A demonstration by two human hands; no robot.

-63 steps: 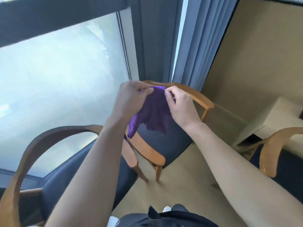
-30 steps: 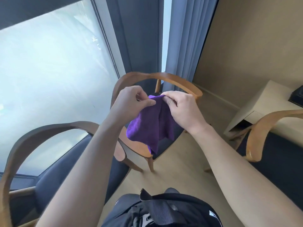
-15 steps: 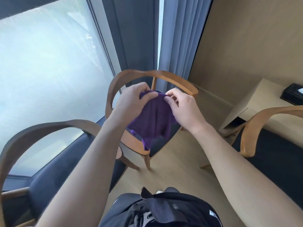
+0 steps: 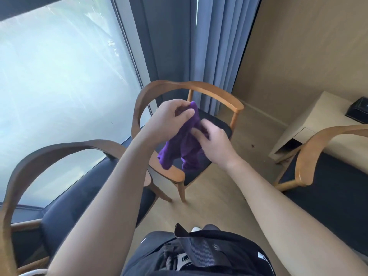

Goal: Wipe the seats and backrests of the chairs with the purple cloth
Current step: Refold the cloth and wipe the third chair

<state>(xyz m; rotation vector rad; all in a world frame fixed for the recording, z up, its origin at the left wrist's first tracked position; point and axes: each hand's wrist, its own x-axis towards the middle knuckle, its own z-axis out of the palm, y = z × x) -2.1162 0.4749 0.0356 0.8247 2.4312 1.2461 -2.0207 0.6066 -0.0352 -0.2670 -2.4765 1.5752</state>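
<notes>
A purple cloth (image 4: 184, 150) hangs bunched between my two hands, in the air above a wooden armchair (image 4: 215, 93) with a dark seat (image 4: 219, 124). My left hand (image 4: 169, 121) pinches the cloth's top corner. Lower down, my right hand (image 4: 216, 145) has its fingers curled into the cloth's middle. A second wooden chair (image 4: 55, 154) with a dark cushion stands at the near left. Part of a third chair (image 4: 316, 148) with a dark seat shows at the right.
A large window (image 4: 59, 76) fills the left, with grey-blue curtains (image 4: 217, 46) behind the middle chair. A pale table (image 4: 318, 116) carrying a black box (image 4: 358, 112) stands at the right by the beige wall. Light wood floor (image 4: 225, 196) lies between the chairs.
My right hand has dropped from the cloth's top edge to its middle, and the cloth is now more bunched. The view has tilted down, so the middle chair shows more fully.
</notes>
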